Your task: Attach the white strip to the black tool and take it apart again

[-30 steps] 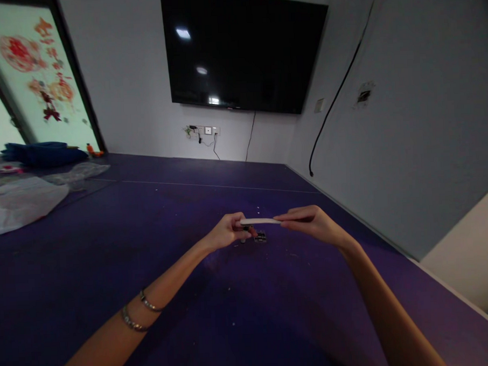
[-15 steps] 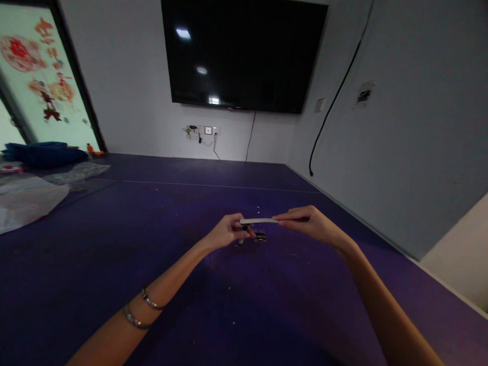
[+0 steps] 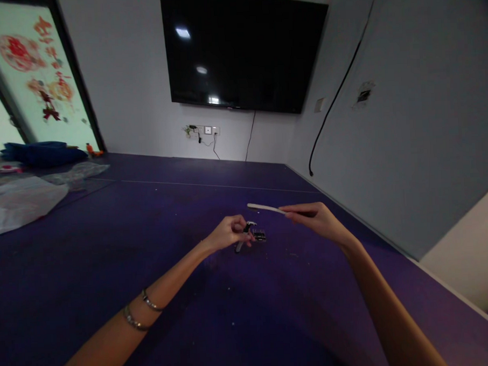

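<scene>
My right hand [image 3: 312, 219] pinches one end of a slim white, slightly curved stick [image 3: 266, 208], shaped like a toothbrush. Its free end points left, above my left hand and apart from it. My left hand [image 3: 229, 233] is closed on a small black and silver-grey object [image 3: 249, 225] whose kind I cannot make out. A light part sticks up over the fingers, and a grey part comes out below them. Just right of these fingertips, a small dark piece with light markings [image 3: 260, 235] lies on the purple surface [image 3: 232, 291].
White specks dot the surface. At the left lie clear plastic sheeting [image 3: 30, 198] and dark blue fabric [image 3: 44, 154]. A large television [image 3: 242, 53] hangs on the far wall above sockets [image 3: 208, 130]. A black cable [image 3: 333, 103] hangs down the right wall.
The white stick has lifted off the object in my left hand and shifted up and right with my right hand. The held object now shows more. My left hand stays nearly in place.
</scene>
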Demonstrator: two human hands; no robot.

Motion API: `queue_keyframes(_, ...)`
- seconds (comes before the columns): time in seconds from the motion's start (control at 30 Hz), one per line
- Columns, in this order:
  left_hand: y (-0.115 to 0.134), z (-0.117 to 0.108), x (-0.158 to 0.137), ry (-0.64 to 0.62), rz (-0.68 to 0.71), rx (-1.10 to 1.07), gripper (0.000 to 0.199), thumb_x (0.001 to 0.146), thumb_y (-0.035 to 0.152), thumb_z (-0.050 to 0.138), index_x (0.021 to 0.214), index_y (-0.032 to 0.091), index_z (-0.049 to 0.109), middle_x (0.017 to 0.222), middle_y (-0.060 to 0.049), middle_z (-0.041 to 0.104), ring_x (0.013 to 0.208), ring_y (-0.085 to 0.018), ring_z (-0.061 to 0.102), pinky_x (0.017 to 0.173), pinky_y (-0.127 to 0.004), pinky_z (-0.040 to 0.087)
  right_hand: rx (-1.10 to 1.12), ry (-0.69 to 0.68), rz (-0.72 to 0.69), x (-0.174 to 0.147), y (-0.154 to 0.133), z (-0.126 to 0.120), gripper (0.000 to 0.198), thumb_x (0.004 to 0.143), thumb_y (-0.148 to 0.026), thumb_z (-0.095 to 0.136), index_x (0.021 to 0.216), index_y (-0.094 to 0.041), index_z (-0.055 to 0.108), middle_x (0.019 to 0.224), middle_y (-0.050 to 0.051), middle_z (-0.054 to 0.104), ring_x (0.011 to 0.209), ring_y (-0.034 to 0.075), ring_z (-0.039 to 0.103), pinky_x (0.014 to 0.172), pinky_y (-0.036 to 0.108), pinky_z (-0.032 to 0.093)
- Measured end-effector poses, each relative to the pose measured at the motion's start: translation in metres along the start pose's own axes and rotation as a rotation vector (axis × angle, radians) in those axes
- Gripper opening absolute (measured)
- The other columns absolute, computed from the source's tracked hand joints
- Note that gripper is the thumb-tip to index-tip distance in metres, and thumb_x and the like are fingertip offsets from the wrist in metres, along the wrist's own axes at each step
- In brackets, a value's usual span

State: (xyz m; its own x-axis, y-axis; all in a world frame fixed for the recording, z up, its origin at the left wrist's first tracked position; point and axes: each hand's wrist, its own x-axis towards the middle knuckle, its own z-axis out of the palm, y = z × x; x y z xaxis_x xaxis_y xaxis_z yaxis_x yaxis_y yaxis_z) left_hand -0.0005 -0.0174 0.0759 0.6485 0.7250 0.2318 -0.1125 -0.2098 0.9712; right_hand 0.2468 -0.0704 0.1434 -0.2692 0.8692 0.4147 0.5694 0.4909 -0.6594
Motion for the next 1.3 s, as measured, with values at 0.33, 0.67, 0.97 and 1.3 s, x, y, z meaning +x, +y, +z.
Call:
queue_keyframes(0.33,-0.014,-0.007,0.006,0.232,-0.042,-0.044,0.021,0.070,0.028,0.059,0.085,0.014,0.054,0.048,0.006,0.051,0.030,-0.003,0.030,0.032,-0.016,0.018,0.115,0.117,0.047,0.006,-0.005,0.017,0.045,0.078,-0.037,0.055,0.117,-0.015,0.058,0.070,0.001,0.054,0.055,0.008,0.042,0.048,0.021,0.034)
queue_keyframes(0.67,-0.018,-0.006,0.013,0.353,0.026,-0.129,0.029,0.077,0.037,0.049,0.085,0.012,0.060,0.056,0.003,0.045,0.045,-0.006,0.041,0.044,-0.019,0.031,0.794,0.168,0.292,0.003,-0.019,0.049,0.050,0.073,-0.030,0.060,0.122,-0.025,0.049,0.067,-0.004,0.045,0.042,0.003,0.024,0.035,0.016,0.011)
queue_keyframes(0.97,-0.022,-0.005,0.015,0.415,0.121,0.000,0.025,0.076,0.038,0.055,0.084,0.014,0.056,0.060,0.004,0.045,0.050,-0.007,0.041,0.047,-0.019,0.033,0.906,0.083,0.538,-0.028,-0.017,0.076,0.053,0.072,-0.030,0.062,0.123,-0.027,0.048,0.062,-0.005,0.044,0.038,0.002,0.022,0.034,0.014,0.008)
queue_keyframes(1.3,-0.018,-0.005,0.013,0.344,0.105,0.067,0.021,0.078,0.033,0.051,0.088,0.014,0.056,0.063,0.003,0.045,0.053,-0.007,0.040,0.049,-0.019,0.031,0.920,0.147,0.537,-0.046,-0.024,0.084,0.057,0.069,-0.034,0.065,0.123,-0.026,0.048,0.061,-0.006,0.042,0.038,0.001,0.021,0.035,0.015,0.007)
